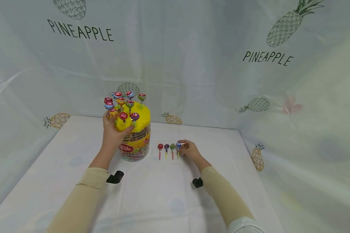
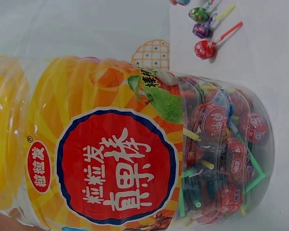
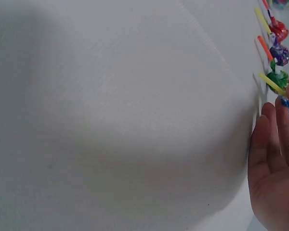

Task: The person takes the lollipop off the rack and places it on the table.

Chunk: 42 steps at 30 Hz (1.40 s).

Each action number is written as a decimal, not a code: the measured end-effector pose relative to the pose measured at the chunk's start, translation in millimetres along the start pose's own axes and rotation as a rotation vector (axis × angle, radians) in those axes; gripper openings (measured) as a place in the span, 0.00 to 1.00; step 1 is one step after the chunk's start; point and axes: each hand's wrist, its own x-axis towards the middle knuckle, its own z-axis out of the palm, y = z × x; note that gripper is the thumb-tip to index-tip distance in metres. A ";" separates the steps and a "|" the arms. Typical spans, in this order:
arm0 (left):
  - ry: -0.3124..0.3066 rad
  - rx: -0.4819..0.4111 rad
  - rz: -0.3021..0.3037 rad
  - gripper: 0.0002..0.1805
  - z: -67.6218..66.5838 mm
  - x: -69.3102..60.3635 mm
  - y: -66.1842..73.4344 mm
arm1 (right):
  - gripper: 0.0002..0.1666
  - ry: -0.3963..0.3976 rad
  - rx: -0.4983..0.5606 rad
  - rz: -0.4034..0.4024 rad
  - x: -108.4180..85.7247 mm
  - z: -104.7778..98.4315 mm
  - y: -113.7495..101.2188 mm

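A clear plastic jar (image 1: 135, 149) with a yellow lid (image 1: 143, 115) stands upright on the table, several wrapped lollipops sticking up from its lid. My left hand (image 1: 111, 134) holds the jar at the lid, thumb along the front and fingers at the left side. Through the jar's lower wall, more lollipops (image 2: 231, 159) show in the left wrist view. To the right lies a short row of lollipops: red (image 1: 160, 147), purple (image 1: 166, 147) and green (image 1: 172, 147). At the row's right end, my right hand (image 1: 191, 151) pinches a blue lollipop (image 1: 178, 145) by its wrapped head.
The white-covered table (image 1: 160, 194) meets a pale curtain (image 1: 175, 64) printed with pineapples at its back edge. Black wrist mounts (image 1: 115, 177) are on both forearms.
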 end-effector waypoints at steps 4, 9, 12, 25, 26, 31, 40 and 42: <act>-0.001 -0.004 0.004 0.47 0.5 -0.1 0.8 | 0.28 -0.016 -0.034 0.011 1.3 0.1 2.7; 0.000 -0.006 0.005 0.48 0.7 -0.9 0.7 | 0.28 -0.031 -0.072 0.012 1.8 -0.2 3.0; -0.001 -0.004 0.008 0.48 0.5 -1.5 0.4 | 0.28 -0.044 -0.111 0.008 1.8 -0.9 1.7; 0.000 -0.017 0.012 0.48 0.5 -1.5 1.2 | 0.27 -0.072 -0.278 0.003 7.8 -3.2 -4.9; 0.001 -0.016 0.011 0.48 0.4 -1.6 1.2 | 0.27 -0.075 -0.286 0.003 8.2 -3.4 -5.7; 0.001 -0.009 0.005 0.47 0.1 -1.7 1.3 | 0.26 -0.103 -0.312 -0.002 10.5 -5.0 -8.9; 0.003 -0.001 0.008 0.47 0.1 -1.7 1.3 | 0.28 -0.106 -0.355 0.014 10.1 -4.0 -12.3; 0.004 -0.001 0.008 0.47 0.1 -2.0 1.3 | 0.28 -0.108 -0.362 0.011 10.1 -3.9 -12.4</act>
